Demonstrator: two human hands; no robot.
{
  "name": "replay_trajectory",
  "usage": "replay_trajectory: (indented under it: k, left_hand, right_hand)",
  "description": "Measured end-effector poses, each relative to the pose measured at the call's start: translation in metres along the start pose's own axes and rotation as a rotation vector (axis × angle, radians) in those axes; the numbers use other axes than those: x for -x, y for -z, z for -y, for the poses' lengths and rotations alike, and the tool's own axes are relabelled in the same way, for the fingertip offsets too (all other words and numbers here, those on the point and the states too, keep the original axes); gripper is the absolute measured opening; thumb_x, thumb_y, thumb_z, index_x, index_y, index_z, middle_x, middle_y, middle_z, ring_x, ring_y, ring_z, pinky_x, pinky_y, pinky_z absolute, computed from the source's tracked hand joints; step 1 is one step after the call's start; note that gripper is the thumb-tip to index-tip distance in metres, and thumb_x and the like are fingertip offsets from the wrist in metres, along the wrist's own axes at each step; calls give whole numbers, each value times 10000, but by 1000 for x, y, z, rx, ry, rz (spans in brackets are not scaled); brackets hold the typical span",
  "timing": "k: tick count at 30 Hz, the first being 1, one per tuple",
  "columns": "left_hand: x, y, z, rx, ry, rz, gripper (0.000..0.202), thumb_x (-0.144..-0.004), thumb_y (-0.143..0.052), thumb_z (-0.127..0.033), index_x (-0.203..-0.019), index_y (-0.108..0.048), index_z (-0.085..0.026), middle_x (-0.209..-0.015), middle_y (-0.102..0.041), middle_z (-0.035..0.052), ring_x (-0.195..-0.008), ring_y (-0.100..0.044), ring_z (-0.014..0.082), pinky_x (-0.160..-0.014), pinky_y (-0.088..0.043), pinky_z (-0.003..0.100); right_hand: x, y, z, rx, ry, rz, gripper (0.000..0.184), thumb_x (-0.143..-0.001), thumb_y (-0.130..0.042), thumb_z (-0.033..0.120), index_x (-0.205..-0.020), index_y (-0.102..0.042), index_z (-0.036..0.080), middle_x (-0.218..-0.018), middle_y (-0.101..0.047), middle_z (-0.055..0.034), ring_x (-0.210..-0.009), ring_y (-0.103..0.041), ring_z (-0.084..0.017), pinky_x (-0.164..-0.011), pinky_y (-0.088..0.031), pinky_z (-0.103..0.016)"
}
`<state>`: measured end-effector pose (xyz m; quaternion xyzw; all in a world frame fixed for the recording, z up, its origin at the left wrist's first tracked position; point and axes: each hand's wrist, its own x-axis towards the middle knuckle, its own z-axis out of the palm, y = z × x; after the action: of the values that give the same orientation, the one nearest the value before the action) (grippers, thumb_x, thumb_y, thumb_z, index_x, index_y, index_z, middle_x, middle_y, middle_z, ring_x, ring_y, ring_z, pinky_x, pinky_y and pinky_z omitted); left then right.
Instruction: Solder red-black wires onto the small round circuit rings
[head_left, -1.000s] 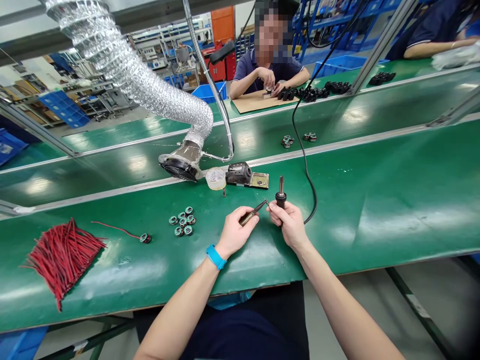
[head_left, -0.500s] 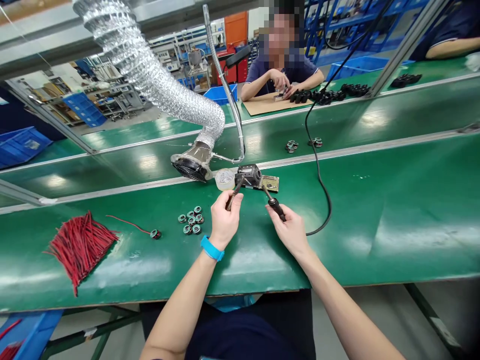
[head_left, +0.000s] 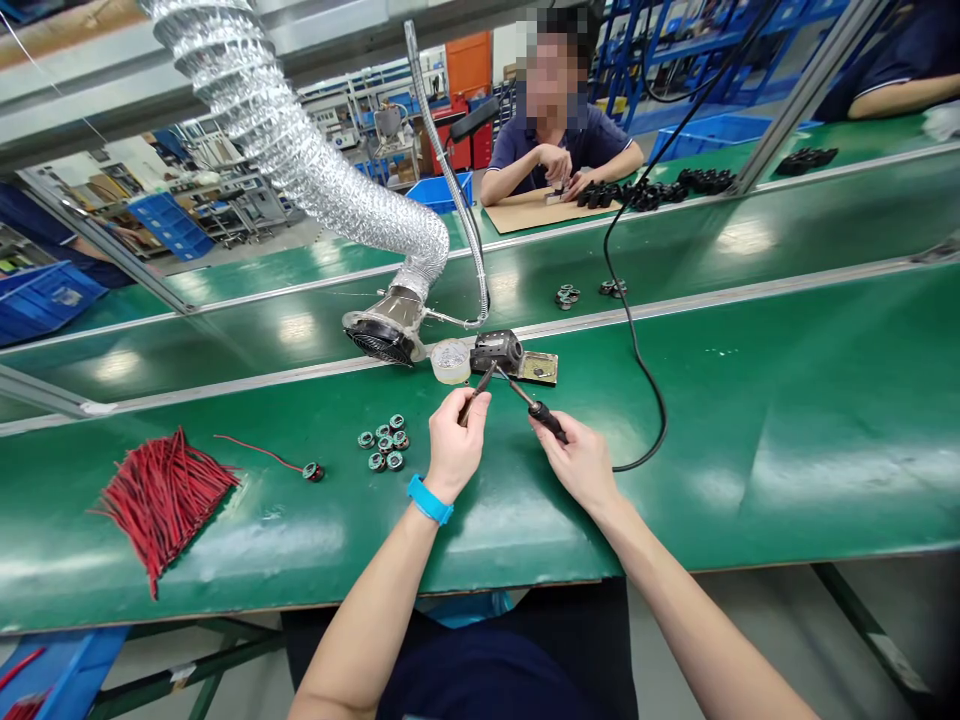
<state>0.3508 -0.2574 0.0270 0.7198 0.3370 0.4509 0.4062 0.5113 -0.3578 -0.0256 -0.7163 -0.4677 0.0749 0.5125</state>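
My left hand (head_left: 456, 447) is closed around dark tweezers (head_left: 478, 392), their points angled up and to the right. In my right hand (head_left: 581, 455) is a soldering iron (head_left: 548, 420) with a black handle, and its tip meets or nearly meets the tweezer points. Whether something small sits between the tips, I cannot tell. Just beyond them stands a dark soldering iron holder (head_left: 497, 350) with a shallow tray (head_left: 544, 368) on its right. A round, pale translucent container (head_left: 450, 361) is left of the holder. Several small round circuit-board parts (head_left: 385, 443) lie left of my left hand.
A pile of red wires (head_left: 169, 500) lies at left, near one round part (head_left: 313, 471) with a red wire. A fume fan (head_left: 382, 328) hangs from a silver duct (head_left: 360, 200). The iron's black cable (head_left: 646, 370) loops at right. A co-worker (head_left: 559, 150) sits opposite.
The iron's tip has moved left, away from the holder's right side, to the tweezer points. My left hand has shifted slightly right and down, still gripping the tweezers.
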Motion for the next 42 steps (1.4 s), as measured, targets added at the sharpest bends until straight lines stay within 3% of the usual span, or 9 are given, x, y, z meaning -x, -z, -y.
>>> replay_trajectory:
  k: [6,16,23,27,31,36,42]
  left_hand:
    - [1,1,1,-23,10,9,379,-1033,-551,-540,-882,-617,-200,-720,-514,-22,-670,-444,134,-649,-347,268]
    - [0,7,4,-169,-68,-2,288,-1042,-558,-444,-897,-627,-205,-805,-595,5,-751,-522,154,-710,-363,276]
    - [11,2,-1,-138,64,26,347,-1054,-528,-471,-822,-571,-216,-717,-524,-27,-679,-440,139,-653,-298,280]
    - [24,1,0,-127,149,27,346,-1066,-492,-470,-828,-550,-225,-698,-508,-32,-654,-415,145,-643,-293,281]
    - [33,11,4,-253,121,9,266,-1063,-492,-409,-874,-560,-235,-819,-585,4,-749,-493,172,-709,-324,287]
    - [34,24,7,-213,195,96,333,-1065,-478,-436,-809,-525,-229,-738,-528,-20,-685,-441,157,-667,-282,284]
    - [33,29,12,-283,181,140,308,-1071,-483,-409,-843,-578,-226,-755,-554,-16,-680,-466,157,-666,-289,285]
  right_hand:
    - [0,-1,0,10,13,3,513,-976,-522,646,-931,-773,200,-705,-697,-40,-586,-567,-171,-581,-393,-291]
    - [0,-4,-10,188,71,-37,450,-993,-509,531,-984,-794,182,-781,-754,-64,-620,-618,-192,-597,-369,-302]
    - [2,-6,-16,348,119,-81,461,-1037,-455,497,-1000,-786,178,-815,-775,-88,-650,-663,-213,-594,-355,-311]
    - [3,-8,-20,428,146,-51,481,-1054,-411,483,-999,-777,175,-832,-779,-105,-661,-667,-220,-594,-332,-316]
    - [5,-11,-23,465,196,-16,504,-1068,-386,477,-1017,-772,157,-846,-782,-123,-663,-666,-222,-597,-330,-318]
    - [6,-14,-19,453,208,50,580,-1080,-365,577,-960,-774,184,-819,-781,-99,-653,-677,-221,-580,-313,-321]
    - [2,-13,-9,444,200,102,554,-1073,-389,587,-1077,-769,184,-918,-804,-100,-719,-719,-238,-611,-387,-322]
